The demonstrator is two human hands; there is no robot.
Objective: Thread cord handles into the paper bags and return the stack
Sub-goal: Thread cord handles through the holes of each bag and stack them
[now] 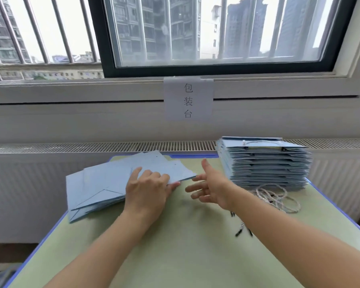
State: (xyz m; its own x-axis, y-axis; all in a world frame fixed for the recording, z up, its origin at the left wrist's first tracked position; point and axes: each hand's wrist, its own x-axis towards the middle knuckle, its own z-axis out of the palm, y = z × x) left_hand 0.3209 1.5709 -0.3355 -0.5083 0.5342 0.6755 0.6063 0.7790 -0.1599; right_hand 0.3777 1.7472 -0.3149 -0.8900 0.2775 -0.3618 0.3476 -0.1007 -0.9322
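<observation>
lifting top bag off loose pile of flat blue bags, table left. left hand fingers curled, pinching near edge; right hand spread, holding nothing. finished stack right, cords beside. best: separate one sheet only, steady pile, holes facing.

Flat pale-blue paper bags: matt, smooth card, sharp creases. Tall stack of blue paper bags: same matt paper. Loose twisted silver-white cords: braided fibre, slight sheen, black tips. Pale green tabletop: matt, smooth, glossier blue edge. White paper sign: thin, matt. Window bars: dull metal.
</observation>
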